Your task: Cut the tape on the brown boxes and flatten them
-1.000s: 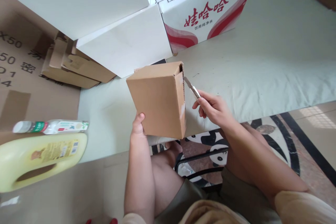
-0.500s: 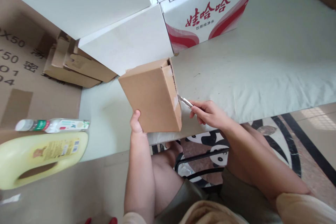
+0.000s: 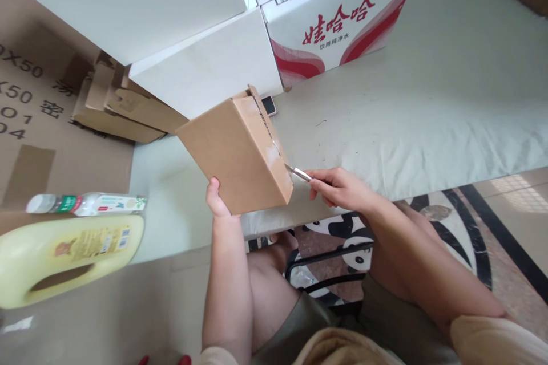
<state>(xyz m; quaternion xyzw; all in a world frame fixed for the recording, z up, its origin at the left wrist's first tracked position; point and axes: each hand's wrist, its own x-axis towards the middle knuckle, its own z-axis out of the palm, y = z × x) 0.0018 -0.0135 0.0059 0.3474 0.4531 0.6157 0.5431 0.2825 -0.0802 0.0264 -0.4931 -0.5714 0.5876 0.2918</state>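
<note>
My left hand [image 3: 216, 202] grips the lower left corner of a small brown cardboard box [image 3: 233, 157] and holds it tilted above the pale green table [image 3: 428, 102]. My right hand [image 3: 338, 188] holds a small metal blade [image 3: 298, 173]. The blade tip touches the taped seam on the box's right side, near its lower corner. A flap stands slightly raised at the box's top edge.
Large white cartons [image 3: 171, 23] and a carton with red print [image 3: 338, 17] stand at the back. Folded brown cardboard [image 3: 124, 108] lies at the left, with a plastic bottle [image 3: 85, 204] and a yellow jug [image 3: 64, 256]. A small dark object [image 3: 269, 105] lies behind the box.
The box has tilted further to the left in my left hand. The blade has slid down the box's right seam from near the top to the lower corner.
</note>
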